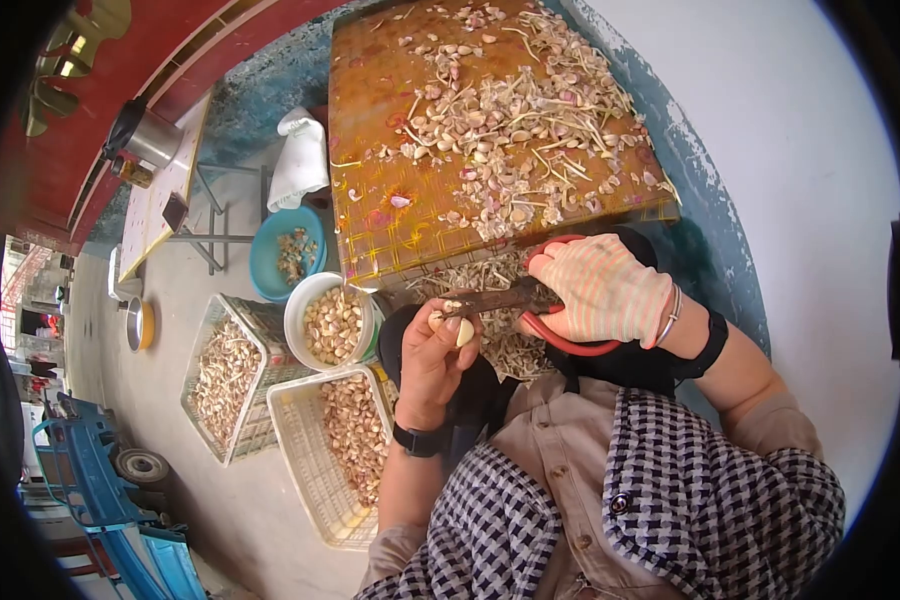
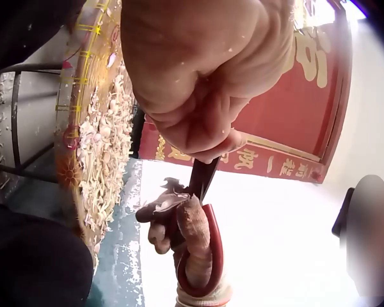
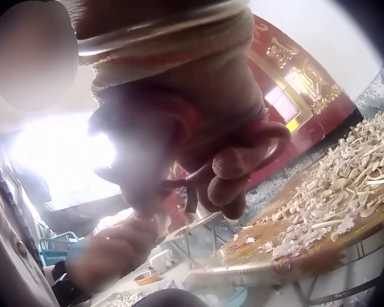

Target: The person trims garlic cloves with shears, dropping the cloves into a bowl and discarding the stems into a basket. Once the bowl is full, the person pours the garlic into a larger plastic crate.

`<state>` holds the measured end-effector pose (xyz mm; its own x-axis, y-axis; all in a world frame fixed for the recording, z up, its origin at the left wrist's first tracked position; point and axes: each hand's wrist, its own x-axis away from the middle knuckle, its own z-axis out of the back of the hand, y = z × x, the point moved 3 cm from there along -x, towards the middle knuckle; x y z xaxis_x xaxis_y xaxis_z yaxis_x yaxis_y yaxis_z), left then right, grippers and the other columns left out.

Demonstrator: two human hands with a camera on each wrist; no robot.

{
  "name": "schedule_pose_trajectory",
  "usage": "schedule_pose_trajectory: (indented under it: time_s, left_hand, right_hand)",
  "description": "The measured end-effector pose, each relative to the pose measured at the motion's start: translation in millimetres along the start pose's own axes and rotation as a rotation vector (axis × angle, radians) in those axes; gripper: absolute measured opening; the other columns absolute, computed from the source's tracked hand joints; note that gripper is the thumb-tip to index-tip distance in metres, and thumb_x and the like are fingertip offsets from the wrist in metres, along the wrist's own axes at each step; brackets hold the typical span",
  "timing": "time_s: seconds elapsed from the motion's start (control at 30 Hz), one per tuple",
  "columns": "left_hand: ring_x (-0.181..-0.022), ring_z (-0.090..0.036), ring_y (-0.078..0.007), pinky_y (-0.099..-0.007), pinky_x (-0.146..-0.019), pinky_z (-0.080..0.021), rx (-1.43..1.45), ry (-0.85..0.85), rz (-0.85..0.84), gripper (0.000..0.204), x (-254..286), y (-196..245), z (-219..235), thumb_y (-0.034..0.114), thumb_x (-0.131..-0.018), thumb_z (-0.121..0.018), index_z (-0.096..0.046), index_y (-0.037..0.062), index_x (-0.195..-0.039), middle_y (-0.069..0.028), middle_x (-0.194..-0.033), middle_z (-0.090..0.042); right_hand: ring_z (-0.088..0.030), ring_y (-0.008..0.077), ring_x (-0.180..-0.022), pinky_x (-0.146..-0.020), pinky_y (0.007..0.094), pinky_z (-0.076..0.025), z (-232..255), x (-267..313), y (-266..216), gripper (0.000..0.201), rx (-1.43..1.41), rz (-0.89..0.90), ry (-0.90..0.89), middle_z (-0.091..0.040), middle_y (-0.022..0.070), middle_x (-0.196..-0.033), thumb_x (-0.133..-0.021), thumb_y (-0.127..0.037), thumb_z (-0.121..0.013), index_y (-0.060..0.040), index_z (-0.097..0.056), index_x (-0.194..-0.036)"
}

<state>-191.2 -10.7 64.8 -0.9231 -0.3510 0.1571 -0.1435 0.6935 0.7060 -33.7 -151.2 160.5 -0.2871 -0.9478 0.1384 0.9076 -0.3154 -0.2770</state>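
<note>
My bare left hand (image 1: 435, 345) pinches a pale garlic clove (image 1: 464, 332) in front of my chest. My right hand (image 1: 600, 290), in a striped knit glove, grips red-handled scissors (image 1: 515, 300) whose dark blades point left and meet the clove. In the left wrist view the left hand (image 2: 198, 83) fills the top, with the scissors (image 2: 205, 211) and gloved fingers below it. The right wrist view shows the gloved right hand (image 3: 198, 141) curled round the red handle loop (image 3: 269, 137), and the left hand (image 3: 112, 252) lower left.
A low yellow table (image 1: 390, 90) covered with garlic cloves, stems and skins stands ahead. To the left are a white bowl (image 1: 300, 310) of cloves, a blue bowl (image 1: 265, 255) and two white baskets (image 1: 300, 450) of garlic. Garlic trimmings lie under the table.
</note>
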Motion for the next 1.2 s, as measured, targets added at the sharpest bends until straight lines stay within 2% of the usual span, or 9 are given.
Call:
schedule_pose_trajectory:
  time_s: [0.33, 0.47, 0.6, 0.73, 0.8, 0.93, 1.0, 1.07, 1.2]
  left_hand:
    - [-0.055, -0.048, -0.0118, -0.0215, -0.049, -0.037, -0.051, -0.041, -0.051, 0.021, 4, 2, -8, 0.012, -0.095, -0.057, -0.055, 0.0009, -0.113, -0.0113, -0.085, -0.060]
    - [-0.054, -0.047, -0.0113, -0.0206, -0.048, -0.037, -0.009, -0.002, -0.053, 0.026, 8, 4, -6, 0.014, -0.097, -0.055, -0.054, 0.0008, -0.119, -0.0114, -0.085, -0.059]
    - [-0.054, -0.047, -0.0104, -0.0191, -0.046, -0.038, 0.022, 0.028, -0.074, 0.033, 10, 0, -1, 0.019, -0.094, -0.061, -0.054, -0.0002, -0.119, -0.0106, -0.091, -0.059]
    - [-0.072, -0.059, -0.0123, -0.0208, -0.057, -0.048, 0.062, 0.066, -0.122, 0.032, 16, -6, 12, 0.015, -0.095, -0.058, -0.052, 0.0010, -0.123, -0.0069, -0.101, -0.062]
    - [-0.078, -0.061, -0.0104, -0.0209, -0.053, -0.044, 0.022, 0.262, -0.151, 0.030, 23, -2, 11, 0.016, -0.096, -0.058, -0.052, 0.0046, -0.123, -0.0061, -0.102, -0.064]
    - [-0.084, -0.063, -0.0109, -0.0211, -0.054, -0.045, -0.099, 0.367, -0.272, 0.030, 47, 0, 35, 0.016, -0.095, -0.060, -0.052, 0.0050, -0.121, -0.0077, -0.106, -0.064]
    - [-0.079, -0.060, -0.0092, -0.0207, -0.053, -0.044, -0.273, 0.424, -0.401, 0.028, 60, 4, 55, 0.015, -0.094, -0.060, -0.054, 0.0037, -0.119, -0.0066, -0.101, -0.063]
    - [-0.069, -0.055, -0.0086, -0.0204, -0.050, -0.042, 0.041, 0.431, -0.339, 0.025, 72, 13, 78, 0.015, -0.095, -0.060, -0.056, 0.0040, -0.117, -0.0051, -0.090, -0.061]
    - [-0.053, -0.048, -0.0107, -0.0192, -0.043, -0.036, -0.053, 0.677, -0.298, 0.019, 76, 64, 148, 0.022, -0.098, -0.055, -0.055, 0.0033, -0.096, -0.0067, -0.079, -0.058]
  right_hand:
    - [-0.065, 0.0357, -0.078, -0.071, 0.0440, -0.051, -6, 6, -4, 0.036, -0.022, -0.051, -0.057, -0.064, 0.0174, -0.076, -0.080, -0.035, -0.067, -0.0004, -0.058, -0.084]
    - [-0.064, 0.0387, -0.077, -0.067, 0.0455, -0.050, -16, 1, -7, 0.035, -0.207, 0.002, -0.093, -0.065, 0.0201, -0.078, -0.084, -0.034, -0.064, 0.0004, -0.060, -0.085]
    - [-0.064, 0.0367, -0.073, -0.062, 0.0410, -0.049, -10, -9, -17, 0.033, -0.628, -0.159, 0.074, -0.064, 0.0210, -0.076, -0.084, -0.031, -0.068, 0.0013, -0.062, -0.085]
    - [-0.064, 0.0361, -0.082, -0.071, 0.0406, -0.051, -28, -36, -51, 0.030, -0.676, 0.154, 0.152, -0.066, 0.0184, -0.089, -0.081, -0.029, -0.069, -0.0029, -0.065, -0.096]
    - [-0.064, 0.0360, -0.087, -0.076, 0.0430, -0.051, -38, -47, -64, 0.031, -0.507, 0.183, 0.205, -0.065, 0.0176, -0.092, -0.081, -0.031, -0.066, -0.0042, -0.066, -0.097]
    - [-0.063, 0.0358, -0.088, -0.078, 0.0438, -0.050, -52, -63, -94, 0.031, -0.451, 0.281, 0.119, -0.065, 0.0159, -0.090, -0.081, -0.032, -0.065, -0.0044, -0.065, -0.096]
    - [-0.063, 0.0359, -0.087, -0.075, 0.0439, -0.051, -58, -70, -106, 0.030, -0.478, 0.313, 0.194, -0.065, 0.0161, -0.089, -0.079, -0.029, -0.065, -0.0037, -0.065, -0.095]
    - [-0.064, 0.0355, -0.079, -0.068, 0.0408, -0.052, -54, -81, -113, 0.028, -0.587, 0.252, 0.273, -0.066, 0.0164, -0.083, -0.076, -0.023, -0.069, -0.0019, -0.064, -0.094]
    - [-0.066, 0.0341, -0.075, -0.065, 0.0386, -0.052, -58, -138, -136, 0.032, -0.688, 0.095, 0.170, -0.065, 0.0200, -0.080, -0.081, -0.031, -0.070, -0.0012, -0.064, -0.087]
